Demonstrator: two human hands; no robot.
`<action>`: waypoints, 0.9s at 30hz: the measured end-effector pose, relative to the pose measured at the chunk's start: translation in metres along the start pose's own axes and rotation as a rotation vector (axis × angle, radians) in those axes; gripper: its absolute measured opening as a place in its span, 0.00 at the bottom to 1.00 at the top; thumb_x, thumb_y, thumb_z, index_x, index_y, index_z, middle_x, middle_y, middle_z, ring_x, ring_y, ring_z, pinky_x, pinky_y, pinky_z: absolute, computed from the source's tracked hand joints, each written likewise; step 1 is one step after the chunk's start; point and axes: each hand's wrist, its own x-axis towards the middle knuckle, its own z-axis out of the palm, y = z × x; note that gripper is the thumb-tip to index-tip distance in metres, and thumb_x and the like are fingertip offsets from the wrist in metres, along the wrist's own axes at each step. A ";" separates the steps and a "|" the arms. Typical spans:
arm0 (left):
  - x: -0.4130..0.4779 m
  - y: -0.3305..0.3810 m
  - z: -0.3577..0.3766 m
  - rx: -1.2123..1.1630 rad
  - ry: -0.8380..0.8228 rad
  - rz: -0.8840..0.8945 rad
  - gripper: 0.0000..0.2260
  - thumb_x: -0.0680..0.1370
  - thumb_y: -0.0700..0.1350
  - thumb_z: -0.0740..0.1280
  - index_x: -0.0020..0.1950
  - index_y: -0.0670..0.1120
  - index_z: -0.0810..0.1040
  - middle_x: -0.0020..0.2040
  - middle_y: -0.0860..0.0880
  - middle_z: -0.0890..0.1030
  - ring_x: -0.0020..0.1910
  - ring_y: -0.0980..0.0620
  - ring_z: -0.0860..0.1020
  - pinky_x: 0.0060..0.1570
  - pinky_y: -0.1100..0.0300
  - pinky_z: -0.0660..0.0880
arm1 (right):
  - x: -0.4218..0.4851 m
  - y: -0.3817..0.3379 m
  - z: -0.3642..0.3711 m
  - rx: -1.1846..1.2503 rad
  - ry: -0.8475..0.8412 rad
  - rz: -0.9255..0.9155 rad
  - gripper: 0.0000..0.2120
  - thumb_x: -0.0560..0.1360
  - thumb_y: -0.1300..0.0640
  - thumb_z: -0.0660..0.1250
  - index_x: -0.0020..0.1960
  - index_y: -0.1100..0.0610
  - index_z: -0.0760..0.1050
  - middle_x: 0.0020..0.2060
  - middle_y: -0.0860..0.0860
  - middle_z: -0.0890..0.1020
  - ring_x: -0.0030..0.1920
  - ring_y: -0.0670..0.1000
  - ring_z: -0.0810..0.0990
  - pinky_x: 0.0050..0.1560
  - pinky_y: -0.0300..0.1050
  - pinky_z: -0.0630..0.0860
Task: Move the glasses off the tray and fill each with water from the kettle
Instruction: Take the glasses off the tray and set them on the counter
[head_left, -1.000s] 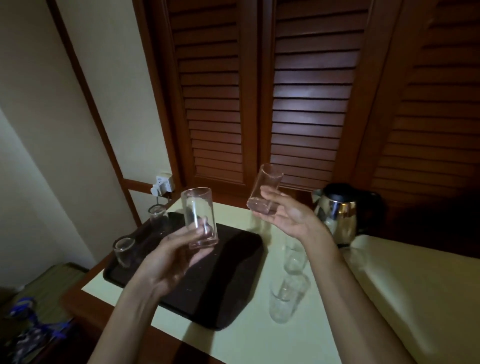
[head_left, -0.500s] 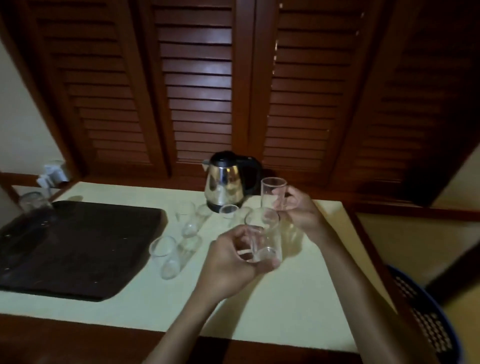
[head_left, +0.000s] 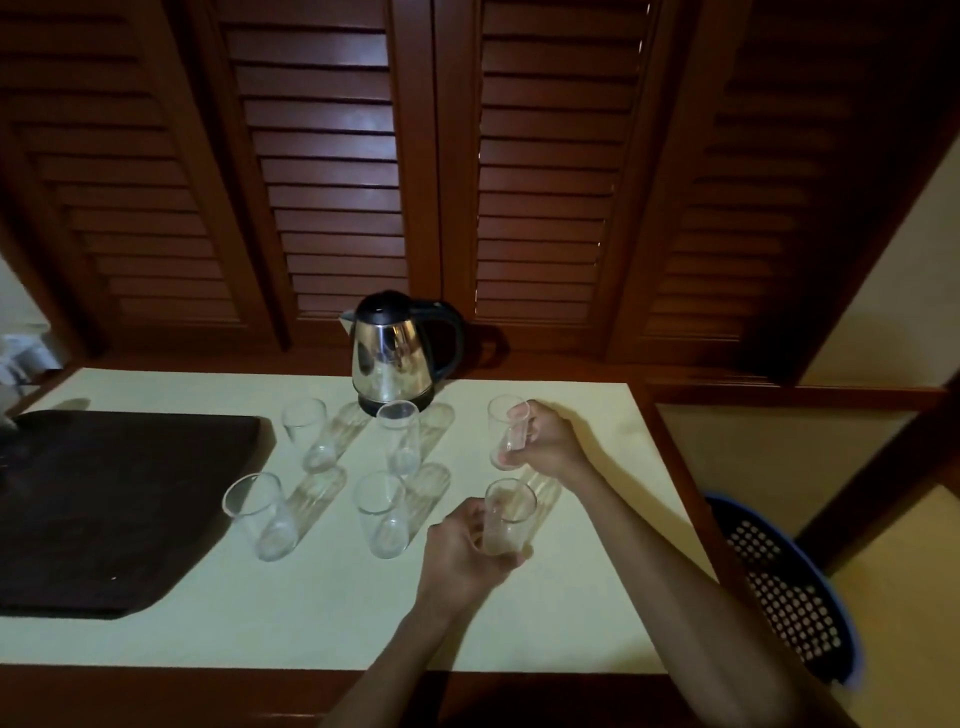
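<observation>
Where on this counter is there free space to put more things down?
Free: the counter along its front edge, and the back corner right of the kettle. Crowded: four glasses stand between the tray and the left hand and right hand, each gripping another glass.

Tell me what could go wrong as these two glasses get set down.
The back middle glass stands right in front of the kettle, so reaching for the kettle could knock it over. The left hand holds the front right glass close to the front middle glass; they might clink.

Dark louvred wooden doors (head_left: 332, 171) behind cream counter (head_left: 311, 613); blue perforated basket (head_left: 789, 597) right, dim light
</observation>
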 end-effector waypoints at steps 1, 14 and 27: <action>0.000 -0.001 0.000 0.001 -0.001 -0.002 0.24 0.61 0.56 0.84 0.53 0.52 0.82 0.47 0.57 0.88 0.47 0.61 0.86 0.50 0.52 0.85 | 0.000 -0.001 0.002 -0.016 0.009 0.002 0.28 0.54 0.57 0.83 0.50 0.47 0.77 0.54 0.58 0.86 0.53 0.57 0.85 0.47 0.43 0.75; -0.013 0.044 -0.075 0.147 -0.165 0.111 0.26 0.73 0.33 0.70 0.67 0.54 0.77 0.53 0.55 0.82 0.44 0.62 0.82 0.41 0.68 0.79 | -0.025 -0.051 -0.022 -0.270 0.114 -0.008 0.39 0.70 0.66 0.77 0.77 0.53 0.67 0.70 0.57 0.76 0.70 0.57 0.75 0.60 0.41 0.72; 0.006 0.004 -0.348 0.424 0.438 -0.078 0.24 0.71 0.41 0.79 0.67 0.46 0.82 0.57 0.47 0.88 0.55 0.51 0.86 0.60 0.56 0.81 | -0.018 -0.279 0.231 -0.191 -0.340 -0.553 0.16 0.70 0.59 0.79 0.57 0.51 0.83 0.55 0.52 0.84 0.54 0.47 0.80 0.61 0.47 0.78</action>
